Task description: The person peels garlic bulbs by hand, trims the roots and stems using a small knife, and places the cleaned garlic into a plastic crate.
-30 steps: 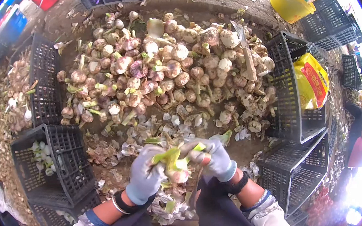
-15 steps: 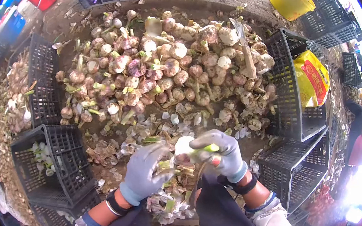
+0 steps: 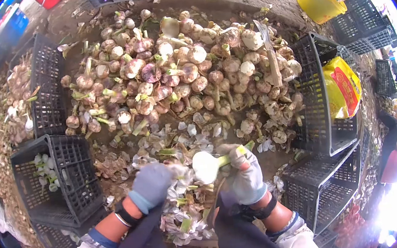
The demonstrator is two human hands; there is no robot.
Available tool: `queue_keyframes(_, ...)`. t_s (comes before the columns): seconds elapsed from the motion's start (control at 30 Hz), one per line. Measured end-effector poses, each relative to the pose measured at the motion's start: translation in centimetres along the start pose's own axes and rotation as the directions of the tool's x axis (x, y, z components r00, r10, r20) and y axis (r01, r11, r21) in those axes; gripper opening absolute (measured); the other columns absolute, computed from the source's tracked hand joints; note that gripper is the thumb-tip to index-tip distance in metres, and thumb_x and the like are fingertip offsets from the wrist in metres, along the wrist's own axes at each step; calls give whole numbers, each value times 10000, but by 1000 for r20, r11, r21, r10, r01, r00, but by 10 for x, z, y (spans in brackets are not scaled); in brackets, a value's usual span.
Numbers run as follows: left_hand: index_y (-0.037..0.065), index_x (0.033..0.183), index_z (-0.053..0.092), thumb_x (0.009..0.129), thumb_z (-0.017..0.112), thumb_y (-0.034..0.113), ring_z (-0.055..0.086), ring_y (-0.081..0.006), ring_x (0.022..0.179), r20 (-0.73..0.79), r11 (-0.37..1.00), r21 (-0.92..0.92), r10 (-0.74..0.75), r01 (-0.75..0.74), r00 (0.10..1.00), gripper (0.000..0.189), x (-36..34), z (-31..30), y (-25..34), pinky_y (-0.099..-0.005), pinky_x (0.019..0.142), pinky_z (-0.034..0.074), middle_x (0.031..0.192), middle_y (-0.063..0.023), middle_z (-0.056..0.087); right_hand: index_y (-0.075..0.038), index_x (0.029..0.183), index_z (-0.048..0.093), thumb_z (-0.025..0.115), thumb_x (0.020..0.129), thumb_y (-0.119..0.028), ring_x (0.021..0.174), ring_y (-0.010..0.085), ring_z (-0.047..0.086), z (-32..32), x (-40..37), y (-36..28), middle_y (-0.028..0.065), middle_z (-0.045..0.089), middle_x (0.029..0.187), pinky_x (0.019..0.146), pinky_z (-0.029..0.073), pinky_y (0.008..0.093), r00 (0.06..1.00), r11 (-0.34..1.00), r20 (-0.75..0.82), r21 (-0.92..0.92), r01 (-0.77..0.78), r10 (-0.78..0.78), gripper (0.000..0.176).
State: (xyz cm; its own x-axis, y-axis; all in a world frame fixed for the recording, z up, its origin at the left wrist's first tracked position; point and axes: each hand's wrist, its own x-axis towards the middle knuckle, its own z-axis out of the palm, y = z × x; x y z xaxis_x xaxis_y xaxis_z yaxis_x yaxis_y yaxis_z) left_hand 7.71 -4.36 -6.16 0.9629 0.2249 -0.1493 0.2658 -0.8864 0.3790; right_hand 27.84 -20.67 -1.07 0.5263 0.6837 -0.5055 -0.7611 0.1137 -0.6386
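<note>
My right hand (image 3: 246,175), in a grey glove, grips a garlic bulb (image 3: 206,167) by its green stem. The bulb is smooth and white, with its round end pointing left. To its left is my gloved left hand (image 3: 151,185), blurred by motion, its fingers curled out of sight over the loose peelings. Papery garlic skins (image 3: 185,223) lie heaped between my knees, below both hands. A large pile of unpeeled garlic bulbs (image 3: 187,71) with cut stems spreads on the ground ahead.
A wooden-handled blade (image 3: 268,52) lies on the pile's right side. Black crates stand at left (image 3: 73,182) and right (image 3: 310,96), one at left holding white bulbs. A yellow bag (image 3: 342,87) sits in the right crate. Farther back stands a yellow bucket (image 3: 320,0).
My left hand has moved left and slightly down, away from the bulb. My right hand has turned, and the bulb now shows bare and white, held by its stem.
</note>
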Motion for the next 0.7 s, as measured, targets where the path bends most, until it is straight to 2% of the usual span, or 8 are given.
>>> queue_keyframes(0.1,51,937,615,802,689,244,622,-356,847,323,956,198,-272,216,907,247,0,-7,-31,-447,736,497,899,-136,629,-30,1157,605,611,988,-293,679,95,553,-5,3,0,20,623,826,639,465,249,968,950,-107,243,-196,227,312)
queue_keyframes(0.2,33,1003,612,810,697,298,614,-376,950,-187,975,-136,-199,175,962,339,-8,-10,-35,-443,827,500,1015,-181,615,-60,1180,577,595,996,-322,682,103,542,-12,5,2,3,606,799,653,465,254,926,866,-78,391,-312,369,320)
queue_keyframes(0.33,28,1011,646,781,720,204,629,-336,862,-301,780,-615,-98,-115,948,299,19,-52,26,-433,790,515,942,-144,634,-91,1146,593,604,988,-363,709,113,543,-1,6,16,25,633,861,690,466,255,920,852,-18,386,-354,391,315)
queue_keyframes(0.43,11,961,657,832,713,225,648,-316,803,-368,904,-312,168,-292,914,256,21,-46,24,-397,704,519,869,-141,644,-93,1137,597,605,985,-369,794,158,581,2,5,17,55,654,925,742,493,298,924,846,-10,405,-346,382,315)
queue_keyframes(0.53,6,918,667,914,645,184,668,-243,763,-478,842,-532,-213,-88,852,180,15,-53,-3,-347,638,506,852,-109,678,-97,1139,587,606,979,-367,1019,281,668,-1,4,13,110,688,1029,883,553,397,963,832,15,499,-240,269,314)
queue_keyframes(0.6,1,951,663,985,550,140,677,-196,804,-227,482,-856,-673,185,704,182,2,-58,-16,-309,688,517,903,-81,707,-84,1163,562,595,987,-353,1086,287,654,-24,7,15,129,663,1147,938,545,422,945,825,65,471,-313,321,324)
queue_keyframes(0.67,22,1351,482,1045,483,242,650,-188,1042,-174,315,-949,-605,32,777,377,10,-48,-7,-349,915,521,1177,-105,652,-75,1177,553,590,989,-360,1099,278,650,-15,2,8,146,643,1209,936,545,424,942,884,57,329,-331,332,343)
queue_keyframes(0.7,49,1395,437,1042,492,294,634,-206,1082,59,-213,-975,-531,-65,846,433,18,-53,12,-366,939,518,1229,-110,622,-83,1194,553,605,978,-381,993,246,652,-14,-3,12,120,648,1163,979,499,417,947,918,113,236,-320,301,372)
